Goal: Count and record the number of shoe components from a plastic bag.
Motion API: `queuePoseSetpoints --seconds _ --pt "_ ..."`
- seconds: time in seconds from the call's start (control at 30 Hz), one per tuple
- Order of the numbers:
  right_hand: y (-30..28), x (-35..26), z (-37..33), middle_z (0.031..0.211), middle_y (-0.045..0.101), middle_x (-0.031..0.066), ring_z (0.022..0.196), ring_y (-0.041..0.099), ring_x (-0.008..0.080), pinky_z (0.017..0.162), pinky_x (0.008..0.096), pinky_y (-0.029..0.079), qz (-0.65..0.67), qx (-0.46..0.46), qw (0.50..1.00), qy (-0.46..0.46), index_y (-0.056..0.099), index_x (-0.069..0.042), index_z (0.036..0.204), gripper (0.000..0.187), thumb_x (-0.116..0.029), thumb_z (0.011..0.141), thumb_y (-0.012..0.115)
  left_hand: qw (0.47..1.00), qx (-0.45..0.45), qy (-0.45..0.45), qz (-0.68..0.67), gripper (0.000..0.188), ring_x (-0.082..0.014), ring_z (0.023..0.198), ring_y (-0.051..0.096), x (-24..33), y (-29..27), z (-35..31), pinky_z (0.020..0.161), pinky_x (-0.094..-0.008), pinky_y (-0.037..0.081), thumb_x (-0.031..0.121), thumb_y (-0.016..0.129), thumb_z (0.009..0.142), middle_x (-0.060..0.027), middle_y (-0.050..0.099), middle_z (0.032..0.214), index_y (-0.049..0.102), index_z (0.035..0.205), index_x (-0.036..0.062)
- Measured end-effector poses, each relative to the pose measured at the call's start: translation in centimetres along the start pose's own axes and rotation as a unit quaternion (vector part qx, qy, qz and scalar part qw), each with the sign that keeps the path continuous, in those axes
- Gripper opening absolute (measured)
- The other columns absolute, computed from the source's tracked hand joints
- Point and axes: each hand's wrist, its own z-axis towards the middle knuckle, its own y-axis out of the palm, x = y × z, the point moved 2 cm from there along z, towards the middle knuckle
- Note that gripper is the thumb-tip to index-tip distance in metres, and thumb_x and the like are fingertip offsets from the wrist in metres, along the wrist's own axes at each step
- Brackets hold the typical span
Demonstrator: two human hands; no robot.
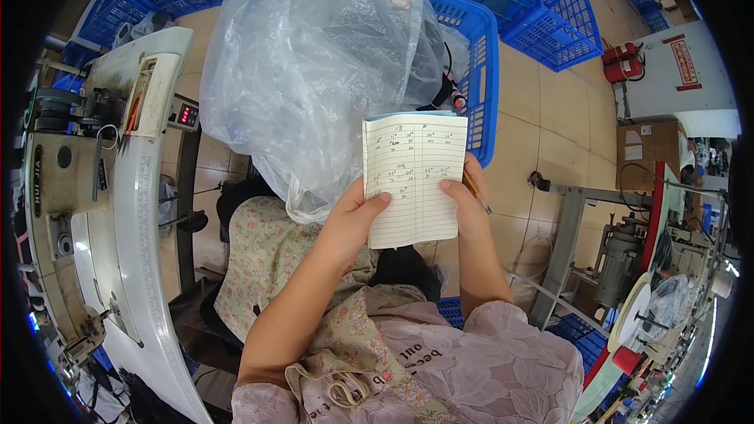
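A small lined notebook (pixel 415 216) with handwriting on its page is held up in front of me. My left hand (pixel 351 218) grips its left edge, the thumb lying on the page. On the opposite edge, my right hand (pixel 470 206) is closed round the notebook, thumb on top. A slim orange pen or pencil (pixel 473 186) sticks out beside the right fingers. Behind the notebook, a large clear plastic bag (pixel 290 71) spreads over a blue plastic basket (pixel 488 71). The fingers under the notebook are hidden.
At the left stands a sewing machine on a white table (pixel 149 228). More blue crates (pixel 554 27) line the far side. Two red fire extinguishers (pixel 623 63), a cardboard box (pixel 646 149) and a metal-framed machine stand (pixel 567 228) with a motor are at the right.
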Motion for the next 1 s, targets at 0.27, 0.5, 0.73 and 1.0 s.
queuePoseSetpoints --seconds 0.27,0.5,0.73,1.0 --pt "0.11 -0.31 -0.25 0.107 0.058 0.0114 0.099 0.055 0.0173 0.088 0.0305 0.043 0.004 0.004 1.0 -0.002 0.047 0.001 0.113 0.038 0.002 0.076 0.053 1.0 0.009 -0.004 0.002 0.033 -0.0159 0.106 0.054 0.04 0.12 -0.06 0.092 -0.03 0.043 0.006 0.047 0.092 -0.0108 0.057 0.117 0.047 0.124 -0.0028" --pt "0.17 -0.34 -0.3 0.106 0.058 0.011 0.099 0.055 0.0172 0.088 0.0307 0.043 0.005 0.005 1.0 -0.004 0.048 0.001 0.112 0.038 0.002 0.075 0.054 1.0 0.006 -0.009 -0.007 0.032 -0.0163 0.106 0.054 0.06 0.12 -0.05 0.092 -0.0304 0.044 0.007 0.048 0.093 -0.0112 0.057 0.116 0.047 0.123 -0.0026" --pt "0.25 -0.39 -0.35 0.106 0.058 0.0111 0.099 0.055 0.0173 0.089 0.0308 0.043 0.01 0.01 1.0 -0.006 0.048 0.0 0.112 0.038 0.002 0.075 0.054 1.0 0.003 -0.007 -0.01 0.032 -0.0167 0.107 0.055 0.15 0.12 -0.07 0.092 -0.0306 0.044 0.007 0.048 0.093 -0.0115 0.058 0.116 0.047 0.123 -0.0025" --pt "0.4 -0.52 -0.46 0.107 0.059 0.0113 0.1 0.055 0.0179 0.089 0.0315 0.043 0.014 0.014 1.0 -0.006 0.047 0.0 0.112 0.038 0.002 0.075 0.054 1.0 0.005 -0.006 -0.019 0.032 -0.0168 0.106 0.055 0.0 0.09 -0.08 0.092 -0.0305 0.044 0.006 0.048 0.092 -0.0114 0.058 0.117 0.047 0.123 -0.0027"
